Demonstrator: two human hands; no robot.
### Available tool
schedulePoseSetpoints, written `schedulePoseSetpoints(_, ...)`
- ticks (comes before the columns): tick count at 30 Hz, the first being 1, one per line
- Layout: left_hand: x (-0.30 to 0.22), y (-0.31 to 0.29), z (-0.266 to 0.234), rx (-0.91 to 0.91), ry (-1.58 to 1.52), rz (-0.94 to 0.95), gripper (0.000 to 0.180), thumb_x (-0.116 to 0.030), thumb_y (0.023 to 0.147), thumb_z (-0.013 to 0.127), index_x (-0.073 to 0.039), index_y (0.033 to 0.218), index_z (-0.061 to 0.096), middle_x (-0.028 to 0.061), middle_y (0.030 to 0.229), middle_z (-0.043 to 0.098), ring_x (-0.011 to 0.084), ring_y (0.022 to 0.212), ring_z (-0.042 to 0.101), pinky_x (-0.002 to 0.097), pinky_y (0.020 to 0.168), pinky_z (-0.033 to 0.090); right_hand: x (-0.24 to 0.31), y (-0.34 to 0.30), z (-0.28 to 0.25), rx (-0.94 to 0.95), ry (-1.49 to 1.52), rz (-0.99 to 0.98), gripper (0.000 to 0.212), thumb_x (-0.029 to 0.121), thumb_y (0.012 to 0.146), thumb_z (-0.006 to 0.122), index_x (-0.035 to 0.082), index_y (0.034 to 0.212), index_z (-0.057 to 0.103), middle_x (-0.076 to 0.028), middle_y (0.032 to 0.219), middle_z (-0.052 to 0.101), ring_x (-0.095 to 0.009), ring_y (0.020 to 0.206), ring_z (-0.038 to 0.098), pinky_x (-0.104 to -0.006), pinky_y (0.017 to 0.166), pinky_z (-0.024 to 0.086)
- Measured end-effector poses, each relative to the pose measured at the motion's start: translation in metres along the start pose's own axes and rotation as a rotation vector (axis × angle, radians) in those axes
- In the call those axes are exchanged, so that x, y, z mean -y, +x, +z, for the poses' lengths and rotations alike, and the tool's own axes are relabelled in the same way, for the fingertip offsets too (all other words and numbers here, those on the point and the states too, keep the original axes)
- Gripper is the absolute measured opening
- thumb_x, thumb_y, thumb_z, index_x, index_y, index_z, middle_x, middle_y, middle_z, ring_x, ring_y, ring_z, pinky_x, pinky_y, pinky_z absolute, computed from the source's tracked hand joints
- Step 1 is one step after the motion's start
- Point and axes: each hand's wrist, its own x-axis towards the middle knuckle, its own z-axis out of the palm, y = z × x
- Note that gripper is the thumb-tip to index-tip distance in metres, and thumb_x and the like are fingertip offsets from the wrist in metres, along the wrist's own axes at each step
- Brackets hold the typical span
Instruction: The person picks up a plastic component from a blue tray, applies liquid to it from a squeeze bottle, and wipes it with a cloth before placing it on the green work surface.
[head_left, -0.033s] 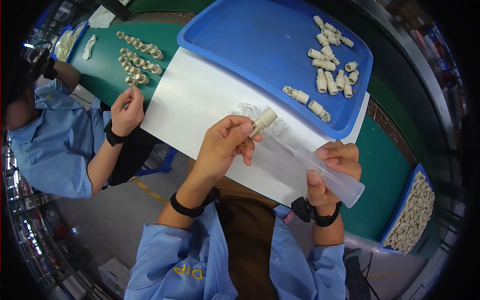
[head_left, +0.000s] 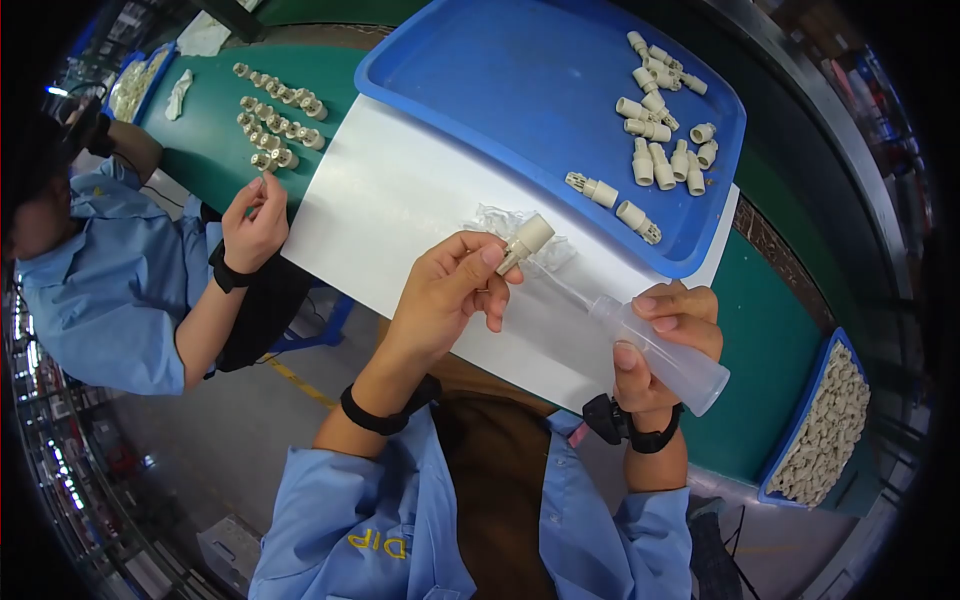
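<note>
Between the thumb and fingers of my left hand (head_left: 450,285) is a cream plastic connector (head_left: 530,236), its smooth round end tilted up to the right. My right hand (head_left: 672,345) grips a translucent squeeze bottle (head_left: 668,358) lying slantwise. Its thin nozzle (head_left: 560,286) points up and left, with the tip close to the connector's lower end; whether they touch I cannot tell. Both hands are over a white sheet (head_left: 400,200). Behind the connector a crumpled clear plastic or tissue piece (head_left: 495,216) rests on that sheet.
A blue tray (head_left: 470,90) beyond my hands holds several similar connectors (head_left: 652,165) at its right side. At far right stands a blue bin of small cream parts (head_left: 822,430). On the left, a co-worker's hand (head_left: 255,225) is near rows of connectors (head_left: 280,125) on the green table (head_left: 200,130).
</note>
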Motion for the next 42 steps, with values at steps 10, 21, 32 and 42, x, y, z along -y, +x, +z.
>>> schedulePoseSetpoints(10,-0.002,0.002,-0.009,0.164,-0.577,-0.289,0.028,-0.023,0.093,0.044,0.004,0.100,0.049,0.0085,0.080,0.058,0.0096,0.056,0.053,0.0198,0.046,0.045,0.000,-0.001,0.001,0.002,0.018,0.011,0.033,0.007,0.066,0.071,0.006,0.091,0.049,-0.012,0.089,0.055,-0.020,0.071,0.054,-0.0279,0.060,0.046)
schedulePoseSetpoints(21,-0.071,-0.014,-0.056,-0.464,1.078,0.487,0.013,-0.009,0.081,0.060,-0.001,0.092,0.057,0.0062,0.081,0.058,0.0143,0.062,0.056,0.0248,0.053,0.045,0.001,0.000,-0.005,0.048,-0.107,0.004,0.030,0.016,0.075,0.065,0.005,0.095,0.045,-0.012,0.088,0.050,-0.018,0.075,0.048,-0.0296,0.067,0.042)
schedulePoseSetpoints(32,-0.113,0.015,-0.108,-0.481,1.940,0.503,0.010,-0.003,0.074,0.057,-0.005,0.083,0.062,0.0084,0.085,0.057,0.0269,0.078,0.059,0.0349,0.064,0.047,0.002,0.003,0.001,0.019,-0.144,0.025,0.030,0.015,0.072,0.066,0.004,0.092,0.046,-0.012,0.086,0.051,-0.019,0.074,0.049,-0.0301,0.066,0.042)
schedulePoseSetpoints(42,-0.112,0.022,-0.073,-0.473,1.802,0.722,0.017,-0.005,0.071,0.065,-0.003,0.088,0.063,0.0087,0.084,0.058,0.0261,0.072,0.058,0.0325,0.064,0.045,0.002,0.007,-0.001,-0.089,-0.161,-0.005,0.030,0.011,0.068,0.069,0.003,0.089,0.049,-0.012,0.082,0.054,-0.019,0.069,0.054,-0.0271,0.059,0.044)
